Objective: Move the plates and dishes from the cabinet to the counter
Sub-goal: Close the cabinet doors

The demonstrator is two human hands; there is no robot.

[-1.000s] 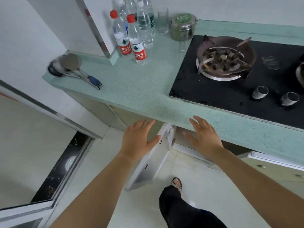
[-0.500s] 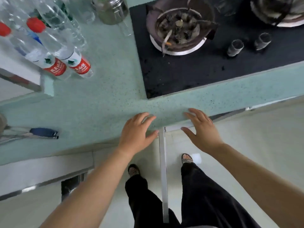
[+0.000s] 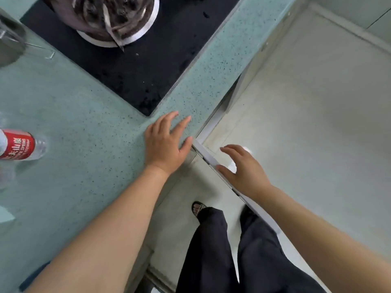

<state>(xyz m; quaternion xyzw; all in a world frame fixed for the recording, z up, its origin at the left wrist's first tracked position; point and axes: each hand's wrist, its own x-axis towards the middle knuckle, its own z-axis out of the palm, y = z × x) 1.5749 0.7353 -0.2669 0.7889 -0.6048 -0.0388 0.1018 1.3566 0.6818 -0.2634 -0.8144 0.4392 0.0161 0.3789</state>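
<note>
I look almost straight down over the speckled green counter (image 3: 88, 127). My left hand (image 3: 166, 142) lies flat with spread fingers on the counter's front edge and holds nothing. My right hand (image 3: 243, 168) hovers open over the floor, its thumb touching the top edge of the open white cabinet door (image 3: 208, 158), which juts out from under the counter. The inside of the cabinet is hidden below the counter, and no plates or dishes are in view.
A black hob (image 3: 135, 66) with a dirty burner (image 3: 114, 17) sits at the top. A water bottle with a red label (image 3: 20, 145) stands at the left edge, a metal pot (image 3: 9, 45) at top left. My legs (image 3: 228, 250) stand on the pale tiled floor (image 3: 317, 123).
My head has tipped further down and turned, so the counter now runs diagonally. My right hand has come off the counter edge to the open cabinet door. My left hand stays on the edge.
</note>
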